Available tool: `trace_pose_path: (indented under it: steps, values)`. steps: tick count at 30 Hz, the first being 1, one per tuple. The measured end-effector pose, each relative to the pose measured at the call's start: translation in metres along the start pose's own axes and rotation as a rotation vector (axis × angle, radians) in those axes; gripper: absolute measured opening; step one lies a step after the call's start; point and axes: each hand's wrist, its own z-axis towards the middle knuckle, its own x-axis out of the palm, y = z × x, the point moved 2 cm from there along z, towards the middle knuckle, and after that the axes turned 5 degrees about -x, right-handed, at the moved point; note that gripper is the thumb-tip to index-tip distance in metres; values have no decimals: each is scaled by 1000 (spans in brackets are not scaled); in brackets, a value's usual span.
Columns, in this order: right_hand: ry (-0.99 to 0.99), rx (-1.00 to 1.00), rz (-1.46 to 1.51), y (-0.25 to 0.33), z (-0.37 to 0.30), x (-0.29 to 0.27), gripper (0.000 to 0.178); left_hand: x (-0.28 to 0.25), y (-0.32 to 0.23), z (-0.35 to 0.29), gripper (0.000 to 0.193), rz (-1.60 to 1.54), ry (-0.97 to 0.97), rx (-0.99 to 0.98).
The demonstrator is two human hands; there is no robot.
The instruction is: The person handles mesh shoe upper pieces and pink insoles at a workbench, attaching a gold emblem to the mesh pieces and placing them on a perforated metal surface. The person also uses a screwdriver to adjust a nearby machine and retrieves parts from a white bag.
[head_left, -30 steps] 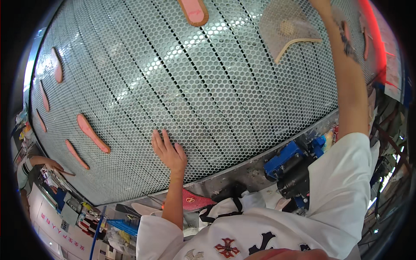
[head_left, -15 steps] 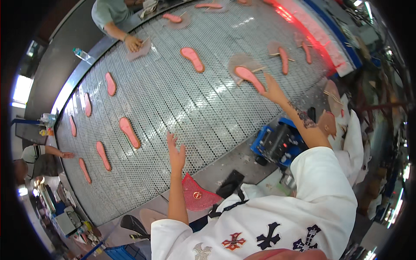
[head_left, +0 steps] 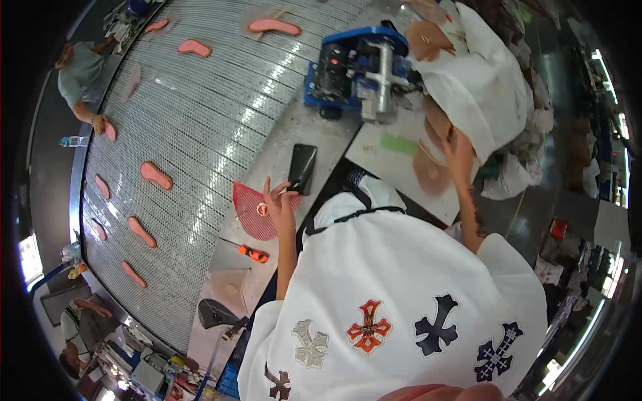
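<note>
My left hand is open, fingers apart, over a red mesh piece with a round emblem. Its fingertips are near a black flat piece; I cannot tell whether they touch. On the right, my right hand is at the edge of a brown flat piece, beside white cloth. Its fingers are blurred and partly hidden, so their grip is unclear. A translucent brownish piece is just left of that hand, above a white board. Pink insoles are spread over the metal mesh conveyor.
A blue and black machine stands by the conveyor's near edge. An orange-handled tool lies left of my left arm. Across the belt, a person touches an insole; another person is at lower left. A bottle stands at the far rim.
My view has turned right. My right hand has left the pink insole on the belt and is now by the brown piece and white cloth. My left hand is now over the red mesh.
</note>
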Motion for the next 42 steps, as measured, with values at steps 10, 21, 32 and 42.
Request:
trace_pose_path:
  steps: [10, 21, 32, 42]
  values:
    - [420, 150, -66, -67, -94, 93, 59, 40, 25, -27, 57, 264, 142, 14]
    - [342, -93, 158, -65, -65, 58, 34, 184, 57, -103, 42, 277, 182, 2]
    - [373, -174, 124, -29, 6, -13, 20, 272, 27, -97, 36, 382, 507, -96]
    - [606, -105, 391, -44, 18, -46, 32, 300, 25, -89, 34, 523, 643, -99]
